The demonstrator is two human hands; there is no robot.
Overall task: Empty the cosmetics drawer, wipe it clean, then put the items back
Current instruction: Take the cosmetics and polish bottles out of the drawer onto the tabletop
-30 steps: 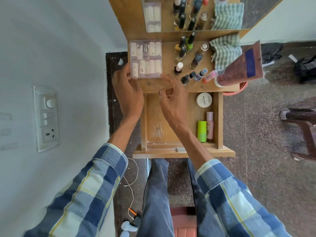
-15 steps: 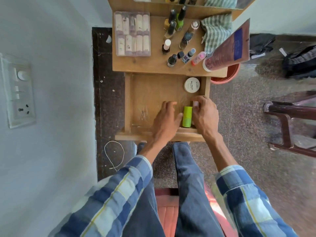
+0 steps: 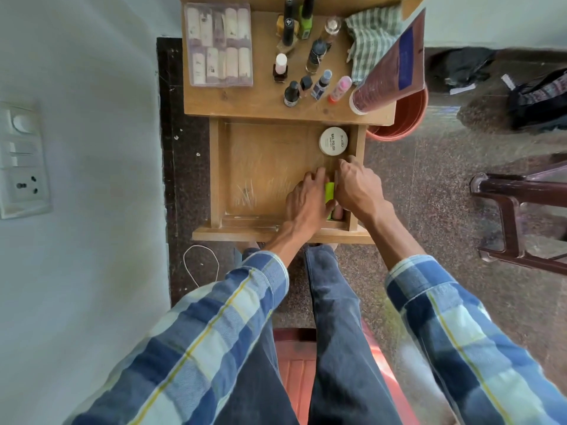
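Blue-and-white plaid sleeves point(image 3: 214, 326) with thin yellow stripes — dark blue jeans point(image 3: 343, 317)

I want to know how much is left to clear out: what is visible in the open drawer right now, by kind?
white round lidded jar: 1
lime-green plastic tube: 1
Total: 2 in plain view in the wooden drawer. The right hand may hide more.

Even, soft daylight, moderately bright; no hard shadows cast. Strong fisheye bending seen at edges: switch panel point(image 3: 23, 159) and sleeves point(image 3: 199, 342) stretched. Centre rendered sharp, label on white jar point(image 3: 333, 141) readable. Motion smear noted lower right, near floor point(image 3: 429, 194).
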